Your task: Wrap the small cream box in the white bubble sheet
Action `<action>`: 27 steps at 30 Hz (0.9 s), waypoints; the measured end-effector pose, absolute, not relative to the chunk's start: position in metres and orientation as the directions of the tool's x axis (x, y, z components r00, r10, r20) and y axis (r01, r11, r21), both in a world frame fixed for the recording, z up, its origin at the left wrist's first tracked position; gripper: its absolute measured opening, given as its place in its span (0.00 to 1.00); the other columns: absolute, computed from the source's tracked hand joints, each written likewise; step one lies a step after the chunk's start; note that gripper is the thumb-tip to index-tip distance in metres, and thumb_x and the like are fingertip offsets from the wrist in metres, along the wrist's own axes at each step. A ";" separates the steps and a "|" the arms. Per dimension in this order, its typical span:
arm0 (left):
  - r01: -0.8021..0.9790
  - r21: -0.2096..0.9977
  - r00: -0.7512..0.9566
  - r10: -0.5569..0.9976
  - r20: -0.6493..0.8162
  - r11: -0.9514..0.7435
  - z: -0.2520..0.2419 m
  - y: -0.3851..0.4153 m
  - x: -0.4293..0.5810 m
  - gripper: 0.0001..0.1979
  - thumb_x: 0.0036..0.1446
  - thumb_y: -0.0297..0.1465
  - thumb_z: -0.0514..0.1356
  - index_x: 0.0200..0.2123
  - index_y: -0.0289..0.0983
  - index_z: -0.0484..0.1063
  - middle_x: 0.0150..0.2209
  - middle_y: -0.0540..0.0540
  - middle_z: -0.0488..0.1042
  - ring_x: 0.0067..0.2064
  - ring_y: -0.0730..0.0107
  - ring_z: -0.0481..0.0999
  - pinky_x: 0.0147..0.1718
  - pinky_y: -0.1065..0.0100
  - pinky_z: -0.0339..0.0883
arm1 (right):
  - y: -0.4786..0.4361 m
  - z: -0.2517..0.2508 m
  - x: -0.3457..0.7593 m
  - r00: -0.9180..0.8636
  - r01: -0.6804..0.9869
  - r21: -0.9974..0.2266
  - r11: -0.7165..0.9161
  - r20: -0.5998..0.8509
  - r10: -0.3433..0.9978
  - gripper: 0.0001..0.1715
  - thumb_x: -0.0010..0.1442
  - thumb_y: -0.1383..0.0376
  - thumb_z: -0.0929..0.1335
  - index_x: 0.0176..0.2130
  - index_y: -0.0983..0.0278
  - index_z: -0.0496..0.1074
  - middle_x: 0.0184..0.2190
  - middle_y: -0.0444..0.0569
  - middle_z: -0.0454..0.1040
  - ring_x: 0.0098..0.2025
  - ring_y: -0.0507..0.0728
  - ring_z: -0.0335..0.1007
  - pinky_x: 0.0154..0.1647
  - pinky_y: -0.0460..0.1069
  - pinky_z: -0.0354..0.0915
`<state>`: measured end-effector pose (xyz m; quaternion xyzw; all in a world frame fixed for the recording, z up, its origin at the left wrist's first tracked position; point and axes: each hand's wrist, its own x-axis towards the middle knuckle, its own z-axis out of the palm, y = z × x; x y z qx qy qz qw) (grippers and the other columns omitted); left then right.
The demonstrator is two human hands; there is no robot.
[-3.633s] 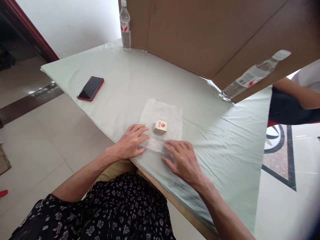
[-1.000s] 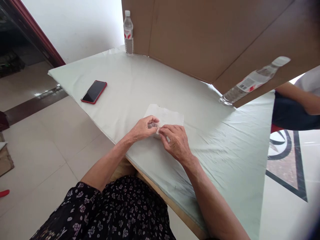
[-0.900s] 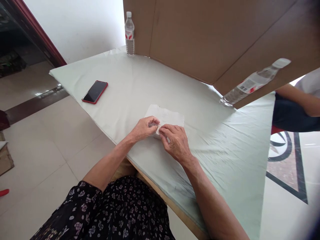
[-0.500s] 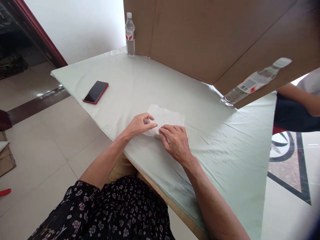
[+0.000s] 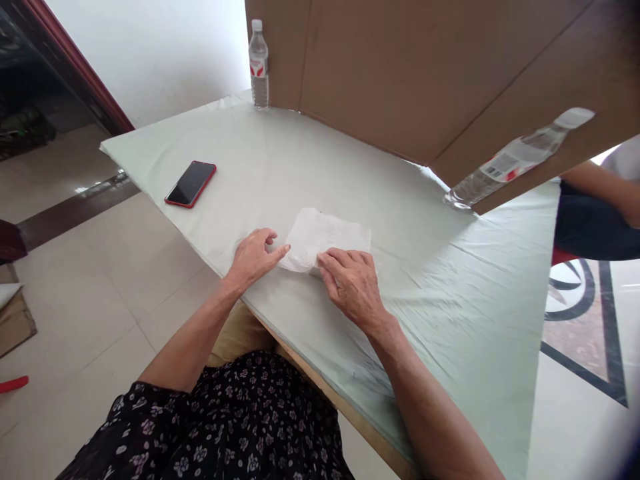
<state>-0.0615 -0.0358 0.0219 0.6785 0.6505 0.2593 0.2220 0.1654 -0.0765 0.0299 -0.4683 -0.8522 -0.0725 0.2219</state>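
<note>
A thin white tissue point(image 5: 325, 230) lies spread on the pale green tablecloth in front of me, its near edge slightly lifted or folded. My right hand point(image 5: 350, 280) pinches that near edge between thumb and fingers, at the tissue's right half. Just left of the tissue is my left hand point(image 5: 257, 257), fingers apart and curved, thumb pointing toward the tissue's left corner. Nothing shows in the left hand. The underside of the near edge is partly hidden by my right fingers.
A phone point(image 5: 191, 184) in a red case lies to the left. Brown cardboard panels point(image 5: 375, 80) stand at the back, with one water bottle point(image 5: 259, 67) at the left and another bottle point(image 5: 517, 160) at the right. Another person's arm point(image 5: 603, 190) shows beyond the table's right edge.
My left hand has moved left, off the tissue, uncovering its left part. My right hand stays pinched at the near edge.
</note>
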 end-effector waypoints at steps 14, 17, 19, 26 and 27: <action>0.836 0.546 0.169 0.972 -0.164 -0.053 0.033 -0.018 -0.043 0.18 0.52 0.45 0.63 0.22 0.38 0.65 0.22 0.51 0.68 0.25 0.71 0.64 0.24 0.69 0.50 | -0.078 0.030 0.161 -0.490 0.847 0.003 0.532 0.396 0.776 0.15 0.64 0.74 0.63 0.45 0.59 0.72 0.42 0.48 0.77 0.39 0.59 0.63 0.45 0.55 0.51; 0.761 0.646 0.213 0.963 -0.163 -0.059 0.035 -0.017 -0.043 0.17 0.52 0.37 0.62 0.19 0.38 0.59 0.19 0.54 0.60 0.23 0.75 0.58 0.23 0.69 0.48 | -0.079 0.030 0.161 -0.489 0.844 -0.007 0.536 0.397 0.776 0.16 0.64 0.74 0.62 0.45 0.59 0.72 0.42 0.48 0.77 0.40 0.59 0.63 0.45 0.55 0.51; 0.678 0.733 0.222 0.967 -0.127 -0.059 0.036 -0.019 -0.042 0.16 0.51 0.34 0.61 0.19 0.38 0.58 0.19 0.55 0.57 0.24 0.76 0.56 0.23 0.70 0.48 | -0.079 0.030 0.161 -0.490 0.845 -0.001 0.534 0.397 0.776 0.17 0.64 0.75 0.62 0.45 0.58 0.72 0.42 0.48 0.77 0.40 0.59 0.62 0.45 0.55 0.51; 0.224 0.935 0.199 0.926 -0.321 0.276 0.032 -0.029 -0.051 0.18 0.53 0.46 0.63 0.31 0.35 0.71 0.26 0.51 0.67 0.28 0.73 0.70 0.27 0.69 0.73 | -0.080 0.029 0.162 -0.482 0.849 0.002 0.528 0.414 0.773 0.17 0.64 0.75 0.62 0.46 0.59 0.73 0.43 0.49 0.77 0.40 0.59 0.62 0.46 0.54 0.51; 0.192 0.933 0.222 0.912 -0.345 0.306 0.032 -0.030 -0.054 0.21 0.52 0.49 0.64 0.34 0.34 0.73 0.27 0.49 0.69 0.29 0.72 0.72 0.28 0.69 0.75 | -0.080 0.029 0.162 -0.482 0.848 0.001 0.530 0.415 0.772 0.17 0.64 0.75 0.62 0.46 0.59 0.73 0.43 0.49 0.77 0.40 0.59 0.63 0.46 0.54 0.51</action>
